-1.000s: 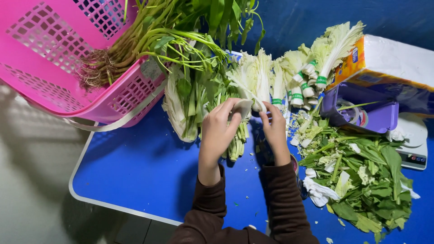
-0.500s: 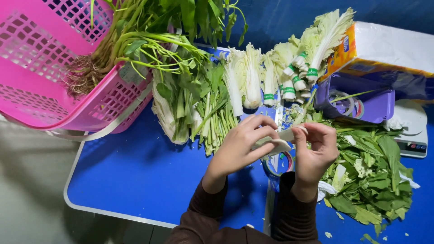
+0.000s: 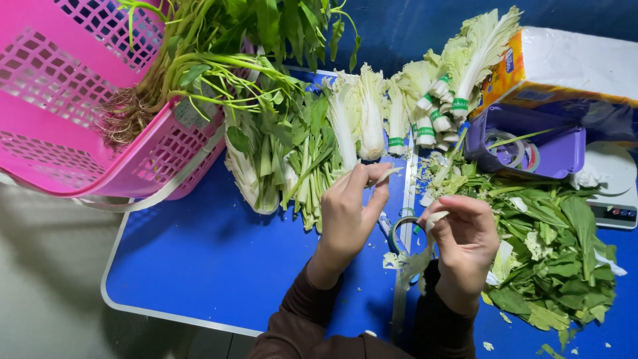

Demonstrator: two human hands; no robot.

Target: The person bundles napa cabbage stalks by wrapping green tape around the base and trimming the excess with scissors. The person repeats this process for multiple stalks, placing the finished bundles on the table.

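Note:
My left hand [image 3: 347,216] pinches a thin pale leaf strip [image 3: 387,175] between thumb and fingertips, just in front of a loose bunch of green stalks [image 3: 302,156]. My right hand [image 3: 467,240] is curled around a small whitish leaf scrap [image 3: 435,217], beside a pile of green trimmings [image 3: 551,246]. A tape roll [image 3: 401,233] lies on the blue table [image 3: 219,252] between the two hands. Pale cabbage bundles [image 3: 372,113] bound with green bands lie behind the hands.
A pink plastic basket [image 3: 60,133] of rooted greens tilts over the table's left edge. At the right back stand a purple tray [image 3: 565,149] with tape rolls, a wrapped tissue pack [image 3: 571,63] and a white scale [image 3: 615,193]. The floor [image 3: 46,279] lies left.
Both hands have come back from the cabbage bundles toward me and drawn apart. The pale piece held between them half a second ago is now split, one bit in each hand.

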